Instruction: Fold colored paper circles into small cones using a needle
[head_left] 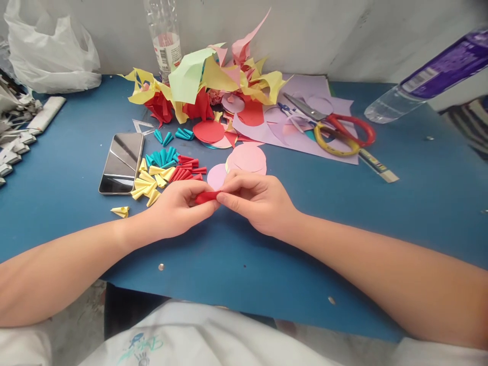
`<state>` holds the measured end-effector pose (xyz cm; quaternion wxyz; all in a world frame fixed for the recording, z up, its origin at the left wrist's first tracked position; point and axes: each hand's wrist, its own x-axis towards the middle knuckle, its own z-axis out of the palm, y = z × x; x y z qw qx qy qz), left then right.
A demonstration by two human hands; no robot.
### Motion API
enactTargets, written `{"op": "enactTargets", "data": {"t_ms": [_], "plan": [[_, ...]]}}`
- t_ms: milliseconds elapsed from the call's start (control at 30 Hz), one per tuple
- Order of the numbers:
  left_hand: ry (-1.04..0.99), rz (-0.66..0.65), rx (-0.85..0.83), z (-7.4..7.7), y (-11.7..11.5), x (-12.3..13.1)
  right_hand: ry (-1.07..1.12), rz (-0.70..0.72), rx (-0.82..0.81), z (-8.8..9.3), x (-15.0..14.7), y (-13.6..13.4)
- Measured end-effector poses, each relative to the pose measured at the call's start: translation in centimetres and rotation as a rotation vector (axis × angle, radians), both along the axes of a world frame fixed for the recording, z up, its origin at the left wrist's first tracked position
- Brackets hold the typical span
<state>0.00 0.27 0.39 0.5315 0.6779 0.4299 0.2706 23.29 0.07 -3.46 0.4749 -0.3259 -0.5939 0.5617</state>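
Observation:
Above the blue table [213,264] my two hands meet, pinching one red paper piece [206,197] that looks rolled or folded. My left hand [183,208] is closed around its left part. The fingertips of my right hand [259,201] press together on its right end. Just beyond my left hand lie small rolled paper cones: yellow cones [147,183], red cones [186,170] and teal cones [163,156]. Pink paper circles [247,158] and a lilac circle [216,176] lie right behind the fingers. Farther back is a stack of red circles [208,131].
A phone [122,162] lies left of the cones. Crumpled paper scraps [190,76] heap at the back beside a clear bottle [166,46]. Scissors [343,132], a cutter knife [379,165] and a purple-labelled bottle [430,71] are at the right. A white plastic bag [53,51] sits back left.

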Motion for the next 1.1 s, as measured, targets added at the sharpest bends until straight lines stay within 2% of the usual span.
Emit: {"op": "enactTargets", "data": {"t_ms": [100,233,433,533,667,767,833,933,1100], "plan": [[0.050,-0.007,0.223,-0.4,0.0,-0.1,-0.025,-0.044,-0.012,0.1,-0.2,-0.3],[0.076,0.001,0.252,0.1,-0.1,-0.2,-0.041,-0.064,-0.024,0.2,-0.2,-0.4],[-0.026,0.021,-0.087,1.1,-0.3,0.0,0.018,-0.015,-0.004,0.3,0.0,0.0],[-0.039,-0.005,-0.106,1.2,-0.2,0.1,0.022,-0.003,-0.018,0.2,0.0,0.1],[0.006,-0.048,0.015,0.8,-0.2,0.0,0.030,0.021,-0.028,0.2,0.0,-0.1],[0.049,-0.029,0.201,0.4,-0.2,0.0,0.007,0.000,-0.070,0.3,-0.1,-0.3],[0.052,-0.009,0.244,0.2,-0.1,0.0,-0.015,-0.029,-0.090,0.5,-0.1,-0.4],[0.035,-0.010,0.174,0.1,0.2,-0.2,-0.025,-0.051,-0.086,0.6,-0.2,-0.4],[-0.006,-0.041,-0.056,0.1,1.0,-0.8,0.017,-0.001,-0.035,0.2,-0.1,0.3]]}}
